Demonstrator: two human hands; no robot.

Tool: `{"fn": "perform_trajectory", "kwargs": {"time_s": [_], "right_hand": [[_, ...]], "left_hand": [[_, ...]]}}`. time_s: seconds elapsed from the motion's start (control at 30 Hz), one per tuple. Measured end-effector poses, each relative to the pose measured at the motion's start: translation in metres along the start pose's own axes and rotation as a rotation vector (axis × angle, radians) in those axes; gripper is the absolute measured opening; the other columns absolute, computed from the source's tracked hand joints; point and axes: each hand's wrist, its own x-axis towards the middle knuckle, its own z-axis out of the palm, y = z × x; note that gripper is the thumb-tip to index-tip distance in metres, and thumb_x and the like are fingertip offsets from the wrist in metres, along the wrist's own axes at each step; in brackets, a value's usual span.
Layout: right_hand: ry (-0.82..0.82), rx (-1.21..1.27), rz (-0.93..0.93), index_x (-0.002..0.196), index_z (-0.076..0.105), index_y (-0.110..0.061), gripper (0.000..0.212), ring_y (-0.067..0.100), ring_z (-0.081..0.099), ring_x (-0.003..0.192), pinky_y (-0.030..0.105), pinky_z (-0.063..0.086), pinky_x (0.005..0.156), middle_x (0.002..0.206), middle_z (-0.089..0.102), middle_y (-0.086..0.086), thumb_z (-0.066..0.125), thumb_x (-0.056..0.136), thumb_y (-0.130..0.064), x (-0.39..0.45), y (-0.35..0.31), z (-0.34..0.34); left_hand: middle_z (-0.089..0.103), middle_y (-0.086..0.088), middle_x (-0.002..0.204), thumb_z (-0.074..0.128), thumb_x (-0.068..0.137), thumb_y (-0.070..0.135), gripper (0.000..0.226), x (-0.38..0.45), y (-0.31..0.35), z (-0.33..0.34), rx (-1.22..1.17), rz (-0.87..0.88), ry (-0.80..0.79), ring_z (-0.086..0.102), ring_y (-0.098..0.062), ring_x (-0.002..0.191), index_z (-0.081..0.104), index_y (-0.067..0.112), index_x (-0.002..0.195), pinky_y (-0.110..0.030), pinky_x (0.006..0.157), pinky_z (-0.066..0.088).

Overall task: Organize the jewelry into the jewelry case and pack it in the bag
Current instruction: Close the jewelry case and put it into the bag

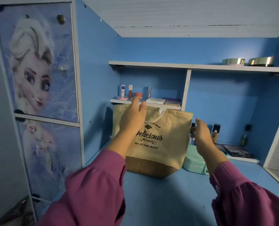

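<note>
On the blue counter (pixel 160 201), set in a blue alcove with a white slatted panel overhead, we see a beige bag (pixel 166 144) standing upright with a darker woven base and "Delicious" printed on its face. Just to its right lies the mint-green jewelry case (pixel 194 163), lid down, touching or nearly touching the bag's lower corner; we cannot tell which.

Our left hand (pixel 133 117) reaches forward with fingers straight and spread, in front of the bag's upper left edge. Our right hand (pixel 201 132) is beside the bag's right edge, fingers loosely extended and holding nothing; motion blur softens the fingertips. Purple sleeves (pixel 94 193) cover both forearms.

Behind the bag, a small white shelf (pixel 166 106) carries upright cosmetic tubes (pixel 122 91), a pink jar (pixel 138 94) and flat palettes (pixel 155 100). A long upper shelf (pixel 151 63) holds two shiny round tins (pixel 233 61) at the far right. On the counter's back right stand foundation bottles (pixel 216 132) and a dark bottle (pixel 244 136), with a black palette (pixel 239 153) lying flat before them. At left, cabinet doors (pixel 37 62) bear a cartoon character print.
</note>
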Motion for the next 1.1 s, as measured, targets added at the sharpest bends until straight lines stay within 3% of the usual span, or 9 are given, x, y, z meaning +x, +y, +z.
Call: {"fn": "perform_trajectory", "kwargs": {"time_s": [0.13, 0.2, 0.3, 0.4, 0.73, 0.83, 0.9, 0.97, 1.1], "right_hand": [[-0.026, 0.028, -0.016, 0.073, 0.055, -0.012, 0.046, 0.014, 0.038, 0.06, 0.029, 0.03, 0.058, 0.07, 0.051, 0.003, 0.031, 0.101, -0.039, -0.022, -0.001, 0.002], [-0.063, -0.002, -0.047, 0.06, 0.048, -0.011, 0.053, 0.014, 0.038, 0.055, 0.029, 0.028, 0.057, 0.059, 0.049, 0.003, 0.031, 0.101, -0.04, -0.036, -0.004, 0.005], [-0.263, -0.057, -0.075, 0.052, 0.047, -0.012, 0.06, 0.014, 0.04, 0.048, 0.029, 0.029, 0.054, 0.047, 0.049, 0.001, 0.033, 0.1, -0.045, -0.048, -0.008, 0.008], [-0.434, -0.19, -0.066, 0.055, 0.051, -0.011, 0.062, 0.014, 0.047, 0.05, 0.026, 0.038, 0.056, 0.051, 0.053, 0.002, 0.035, 0.097, -0.054, -0.054, -0.012, 0.013], [-0.122, -0.202, -0.286, 0.105, 0.06, -0.019, 0.017, 0.016, 0.054, 0.094, 0.029, 0.041, 0.081, 0.103, 0.06, -0.001, 0.054, 0.095, -0.031, -0.042, -0.028, 0.014], [-0.138, -0.219, -0.353, 0.115, 0.064, -0.019, 0.023, 0.009, 0.054, 0.094, 0.023, 0.039, 0.081, 0.109, 0.06, -0.004, 0.057, 0.094, -0.025, -0.041, -0.038, 0.016], [-0.151, -0.269, -0.382, 0.111, 0.067, -0.022, 0.021, 0.001, 0.053, 0.073, 0.016, 0.04, 0.066, 0.097, 0.062, -0.005, 0.061, 0.091, -0.023, -0.039, -0.041, 0.015], [-0.167, -0.353, -0.396, 0.104, 0.07, -0.024, 0.017, -0.001, 0.05, 0.056, 0.012, 0.039, 0.054, 0.079, 0.059, -0.009, 0.064, 0.088, -0.02, -0.038, -0.043, 0.014], [-0.099, -0.579, -0.399, 0.095, 0.073, -0.026, 0.018, 0.017, 0.063, 0.087, 0.037, 0.053, 0.081, 0.096, 0.07, -0.004, 0.064, 0.081, -0.02, -0.032, -0.038, 0.01]], "left_hand": [[0.063, -0.004, 0.087, 0.011, 0.093, 0.068, 0.071, 0.018, 0.016, 0.002, 0.217, -0.098, -0.133, 0.062, -0.021, 0.076, 0.056, 0.021, 0.12, -0.033, 0.065, 0.053], [0.06, -0.004, 0.079, 0.012, 0.09, 0.072, 0.075, 0.02, 0.024, -0.002, 0.245, -0.171, -0.148, 0.059, -0.018, 0.071, 0.059, 0.016, 0.102, -0.031, 0.064, 0.05], [0.062, -0.006, 0.094, 0.032, 0.094, 0.062, 0.056, 0.024, 0.029, -0.008, 0.239, -0.234, -0.213, 0.06, -0.022, 0.087, 0.06, 0.015, 0.107, -0.032, 0.073, 0.048], [0.063, -0.009, 0.098, 0.051, 0.091, 0.031, 0.035, 0.026, 0.036, -0.016, 0.271, -0.299, -0.337, 0.062, -0.024, 0.086, 0.058, 0.008, 0.116, -0.031, 0.068, 0.048], [0.057, -0.01, 0.094, 0.061, 0.087, 0.018, 0.033, 0.028, 0.065, -0.031, 0.489, -0.056, -0.533, 0.056, -0.02, 0.08, 0.055, 0.003, 0.116, -0.027, 0.058, 0.043], [0.048, -0.006, 0.075, 0.059, 0.084, 0.014, 0.008, 0.025, 0.074, -0.03, 0.476, 0.038, -0.535, 0.046, -0.017, 0.063, 0.054, 0.008, 0.081, -0.026, 0.048, 0.033], [0.042, -0.004, 0.065, 0.057, 0.084, 0.012, 0.018, 0.023, 0.081, -0.031, 0.467, 0.106, -0.553, 0.039, -0.016, 0.056, 0.051, 0.008, 0.067, -0.026, 0.047, 0.031], [0.051, -0.007, 0.072, 0.057, 0.084, 0.01, 0.012, 0.021, 0.084, -0.031, 0.461, 0.196, -0.56, 0.046, -0.019, 0.062, 0.066, 0.003, 0.081, -0.028, 0.056, 0.039], [0.05, -0.007, 0.067, 0.054, 0.087, 0.009, 0.018, 0.016, 0.086, -0.033, 0.476, 0.341, -0.553, 0.044, -0.018, 0.058, 0.065, 0.007, 0.072, -0.027, 0.052, 0.037]]}}
